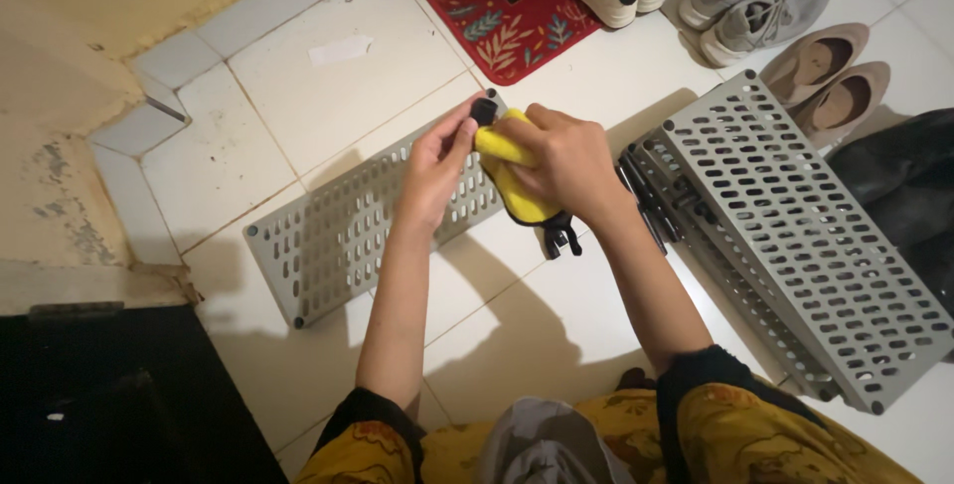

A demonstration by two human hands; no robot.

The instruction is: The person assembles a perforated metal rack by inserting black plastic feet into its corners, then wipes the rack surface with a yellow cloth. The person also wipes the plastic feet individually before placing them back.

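My left hand pinches a small black plastic piece at the far corner of a grey perforated shelf panel lying flat on the white tiled floor. My right hand grips a yellow cloth with a black edge, pressed against that black piece. More small black pieces poke out below the cloth, under my right wrist.
A stack of grey perforated panels with black rods lies to the right. Several shoes and a red patterned mat sit at the top. A dark bag is at far right, a dark opening at bottom left.
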